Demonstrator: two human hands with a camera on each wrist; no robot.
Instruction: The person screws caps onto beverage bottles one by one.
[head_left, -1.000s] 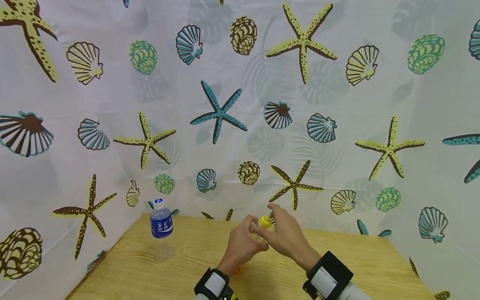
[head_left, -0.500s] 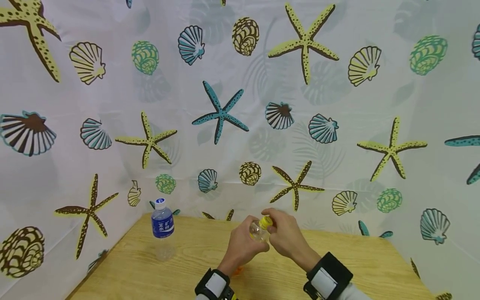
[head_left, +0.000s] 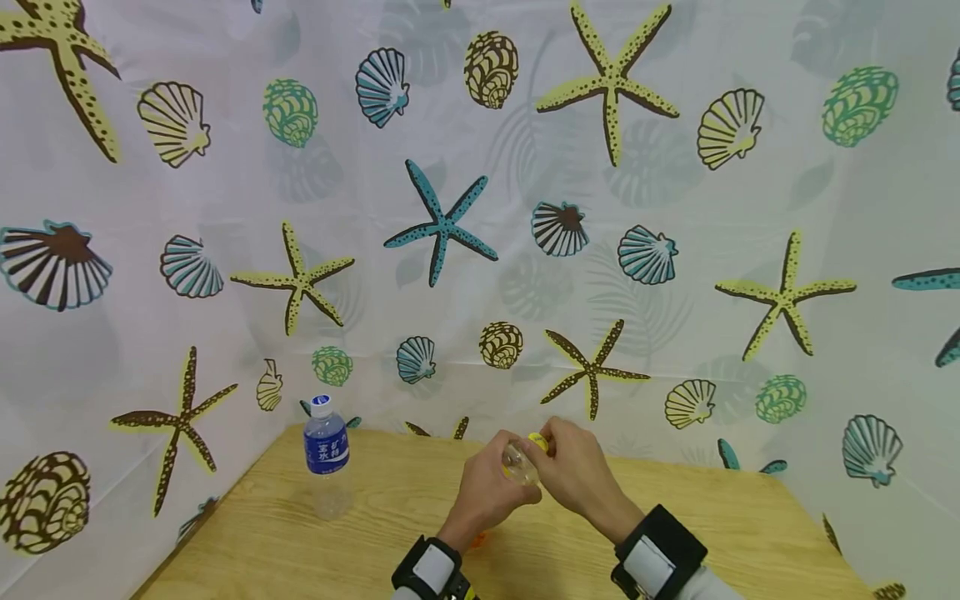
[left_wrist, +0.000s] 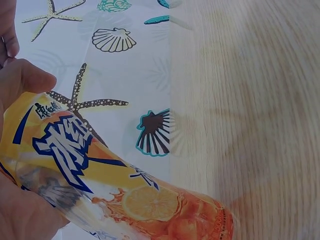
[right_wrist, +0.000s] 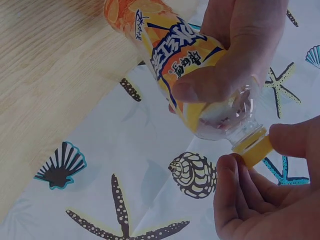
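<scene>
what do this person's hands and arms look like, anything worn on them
The left hand and right hand are gloveless. The left wristband and right wristband are black, each with a pale rectangular patch; the right one looks boxier. A pale sleeve shows past each.

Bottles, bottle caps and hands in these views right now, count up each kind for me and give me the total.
Bottles: 2 (yellow-labelled bottle, blue-labelled bottle)
Bottle caps: 2 (yellow cap, white-and-blue cap)
Hands: 2 (left hand, right hand)
Total: 6
</scene>
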